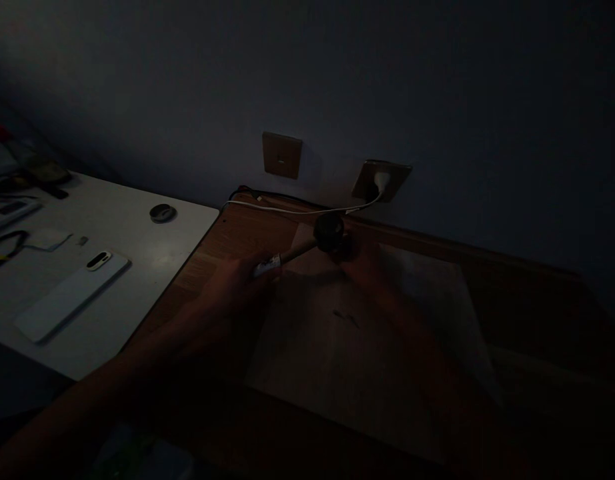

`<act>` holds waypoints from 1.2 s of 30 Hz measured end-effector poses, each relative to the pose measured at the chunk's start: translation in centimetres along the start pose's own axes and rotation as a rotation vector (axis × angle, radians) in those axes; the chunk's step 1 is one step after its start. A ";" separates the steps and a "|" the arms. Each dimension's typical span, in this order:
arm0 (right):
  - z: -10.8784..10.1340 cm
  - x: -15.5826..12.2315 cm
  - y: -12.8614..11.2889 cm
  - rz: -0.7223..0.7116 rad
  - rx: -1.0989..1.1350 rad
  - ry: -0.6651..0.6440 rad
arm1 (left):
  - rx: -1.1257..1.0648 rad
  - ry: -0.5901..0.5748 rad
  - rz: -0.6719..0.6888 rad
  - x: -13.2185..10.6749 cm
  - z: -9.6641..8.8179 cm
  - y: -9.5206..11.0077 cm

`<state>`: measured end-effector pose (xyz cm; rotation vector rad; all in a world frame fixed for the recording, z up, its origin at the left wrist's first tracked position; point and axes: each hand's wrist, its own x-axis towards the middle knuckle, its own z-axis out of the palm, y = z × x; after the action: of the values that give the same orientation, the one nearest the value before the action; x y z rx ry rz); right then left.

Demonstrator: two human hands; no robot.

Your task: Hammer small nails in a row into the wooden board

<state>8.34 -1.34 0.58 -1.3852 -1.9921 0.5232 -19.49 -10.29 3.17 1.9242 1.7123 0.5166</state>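
The light is very dim. My left hand (250,270) is closed round a slim rod (298,252) with a pale, patterned sleeve near my fingers. Its far end meets a dark round object (329,232), whose kind I cannot make out. My right hand (360,257) is closed on that round object from the right, its fingers mostly in shadow. Both hands are above a pale flat sheet (317,360) lying on the brown wooden tabletop (207,250). Two small dark strips or marks (346,319) show on the sheet.
A white table (137,293) adjoins on the left, bearing a white phone (74,297), a small round tin or lid (162,213) and clutter at its far left. Behind, a white cable (297,212) runs to a plugged wall socket (382,181) beside another wall plate (282,155).
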 end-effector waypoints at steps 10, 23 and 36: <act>-8.6 -3.4 2.5 -0.071 -0.117 -0.136 | -0.014 0.085 -0.018 -0.3 -0.5 1.5; -6.8 -2.5 2.0 -0.078 -0.230 -0.343 | -0.167 0.184 -0.006 -1.3 1.3 1.0; -2.5 0.6 1.7 -0.083 -0.028 -0.171 | -0.189 0.159 0.022 -1.2 1.4 0.6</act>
<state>11.11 -0.25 1.48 -1.3057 -2.1907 0.5953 -18.35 -11.68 2.43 1.8107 1.6732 0.8285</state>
